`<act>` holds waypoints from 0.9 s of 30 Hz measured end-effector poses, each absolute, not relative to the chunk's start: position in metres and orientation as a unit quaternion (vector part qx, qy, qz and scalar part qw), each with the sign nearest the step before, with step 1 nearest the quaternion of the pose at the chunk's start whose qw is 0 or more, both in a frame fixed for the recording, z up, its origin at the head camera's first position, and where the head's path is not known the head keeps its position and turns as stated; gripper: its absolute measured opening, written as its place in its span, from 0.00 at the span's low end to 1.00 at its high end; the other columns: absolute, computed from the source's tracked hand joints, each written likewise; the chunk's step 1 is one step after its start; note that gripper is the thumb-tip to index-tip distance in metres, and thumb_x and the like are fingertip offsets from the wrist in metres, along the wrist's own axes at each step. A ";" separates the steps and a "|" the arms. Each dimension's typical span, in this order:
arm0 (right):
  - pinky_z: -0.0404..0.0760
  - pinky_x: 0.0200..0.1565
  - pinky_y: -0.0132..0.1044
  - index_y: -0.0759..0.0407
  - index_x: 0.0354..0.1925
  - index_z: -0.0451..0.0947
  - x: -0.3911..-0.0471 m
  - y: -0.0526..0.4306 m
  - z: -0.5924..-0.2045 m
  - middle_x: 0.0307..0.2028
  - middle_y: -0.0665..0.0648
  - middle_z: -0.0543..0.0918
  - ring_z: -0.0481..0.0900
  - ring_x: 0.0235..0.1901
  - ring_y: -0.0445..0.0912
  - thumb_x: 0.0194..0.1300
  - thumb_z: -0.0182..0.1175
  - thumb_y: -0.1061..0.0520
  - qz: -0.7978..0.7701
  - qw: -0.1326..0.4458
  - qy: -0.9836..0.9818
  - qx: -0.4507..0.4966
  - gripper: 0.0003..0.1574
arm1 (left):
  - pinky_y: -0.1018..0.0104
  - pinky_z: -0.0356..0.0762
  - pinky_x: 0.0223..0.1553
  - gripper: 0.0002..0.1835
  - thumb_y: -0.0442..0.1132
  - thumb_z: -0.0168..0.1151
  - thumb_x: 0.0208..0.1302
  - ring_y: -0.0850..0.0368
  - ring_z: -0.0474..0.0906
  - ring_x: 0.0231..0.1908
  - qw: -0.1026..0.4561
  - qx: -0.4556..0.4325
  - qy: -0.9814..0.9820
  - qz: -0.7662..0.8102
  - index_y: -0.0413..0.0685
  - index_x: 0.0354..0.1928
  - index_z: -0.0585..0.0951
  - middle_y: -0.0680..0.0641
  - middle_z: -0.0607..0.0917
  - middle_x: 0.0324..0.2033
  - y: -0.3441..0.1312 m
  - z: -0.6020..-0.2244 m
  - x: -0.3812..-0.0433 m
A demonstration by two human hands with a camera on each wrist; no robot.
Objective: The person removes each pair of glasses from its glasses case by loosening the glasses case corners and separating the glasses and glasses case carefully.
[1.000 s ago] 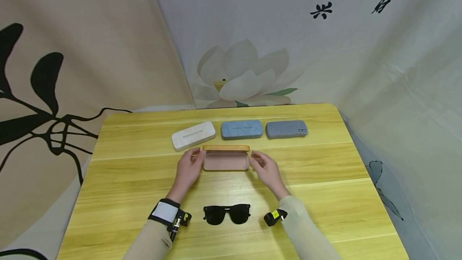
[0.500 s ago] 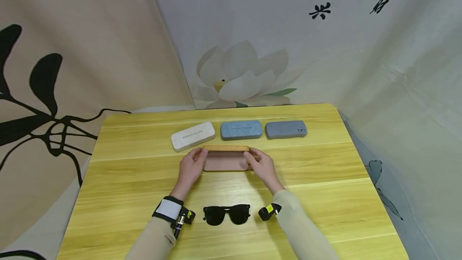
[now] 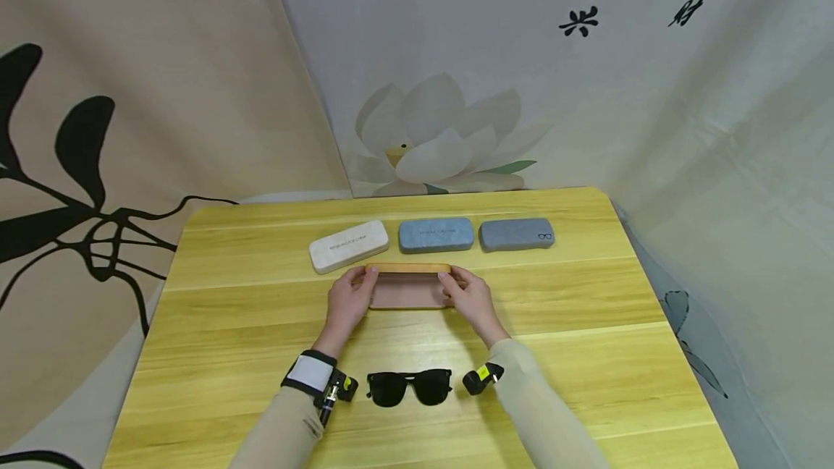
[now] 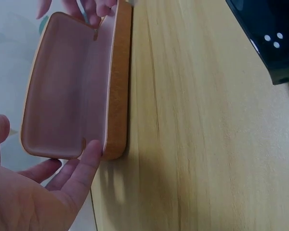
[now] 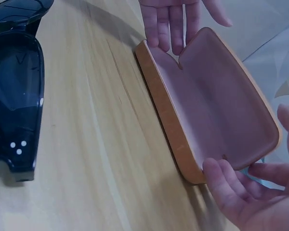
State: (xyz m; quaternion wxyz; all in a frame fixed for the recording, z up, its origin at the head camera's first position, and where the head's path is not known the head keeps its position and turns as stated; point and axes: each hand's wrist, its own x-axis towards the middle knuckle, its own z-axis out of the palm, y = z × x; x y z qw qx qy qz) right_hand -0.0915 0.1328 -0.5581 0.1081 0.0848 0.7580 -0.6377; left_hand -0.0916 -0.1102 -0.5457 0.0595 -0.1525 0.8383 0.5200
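Observation:
An orange-brown glasses case with a pink lining stands with its lid raised, mid-table. At its left end is my left hand; in the left wrist view its fingertips touch the corner by the hinge, the thumb apart from the lid. My right hand is at the other end, its fingertips touching that corner and its thumb likewise free in the right wrist view. Black sunglasses lie nearer me, between the forearms, lenses toward me.
Behind the open case, three closed glasses cases lie in a row: a white one, a blue one and a grey one. The wooden table ends at a printed curtain.
My right hand has moved in to the left, onto the end of the open case. My left hand has shifted slightly right. The case and sunglasses stay in place.

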 end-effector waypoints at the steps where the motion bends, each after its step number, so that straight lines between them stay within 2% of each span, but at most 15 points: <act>1: 0.89 0.45 0.46 0.65 0.72 0.71 -0.092 0.133 -0.558 0.56 0.71 0.83 0.86 0.50 0.61 0.75 0.62 0.46 -0.636 0.109 0.760 0.085 0.37 | 0.45 0.81 0.57 0.35 0.59 0.57 0.75 0.38 0.82 0.58 0.058 -0.152 0.839 0.520 0.35 0.68 0.76 0.33 0.83 0.60 -0.110 -0.546 -0.092; 8: 0.89 0.43 0.45 0.64 0.71 0.72 -0.094 0.131 -0.556 0.55 0.69 0.84 0.88 0.45 0.58 0.75 0.61 0.43 -0.603 0.111 0.785 0.092 0.37 | 0.46 0.80 0.57 0.35 0.59 0.60 0.73 0.37 0.83 0.56 0.047 -0.152 0.847 0.507 0.33 0.64 0.79 0.32 0.85 0.55 -0.111 -0.547 -0.095; 13: 0.89 0.42 0.46 0.63 0.68 0.76 -0.095 0.128 -0.553 0.46 0.69 0.88 0.90 0.38 0.58 0.76 0.60 0.42 -0.579 0.101 0.805 0.088 0.34 | 0.45 0.80 0.57 0.34 0.59 0.62 0.72 0.37 0.83 0.56 0.041 -0.159 0.851 0.499 0.32 0.61 0.82 0.32 0.86 0.54 -0.112 -0.547 -0.096; 19: 0.88 0.34 0.40 0.64 0.62 0.82 -0.096 0.127 -0.554 0.37 0.68 0.89 0.90 0.33 0.58 0.76 0.60 0.44 -0.559 0.079 0.821 0.088 0.29 | 0.45 0.81 0.55 0.34 0.59 0.64 0.70 0.36 0.84 0.54 0.038 -0.165 0.849 0.500 0.33 0.59 0.83 0.32 0.86 0.53 -0.112 -0.547 -0.096; 27: 0.89 0.36 0.43 0.64 0.64 0.80 -0.097 0.127 -0.555 0.37 0.67 0.89 0.90 0.33 0.57 0.76 0.60 0.43 -0.557 0.078 0.822 0.095 0.31 | 0.47 0.82 0.53 0.32 0.58 0.68 0.67 0.38 0.86 0.49 0.024 -0.172 0.848 0.501 0.34 0.56 0.85 0.34 0.88 0.49 -0.114 -0.547 -0.097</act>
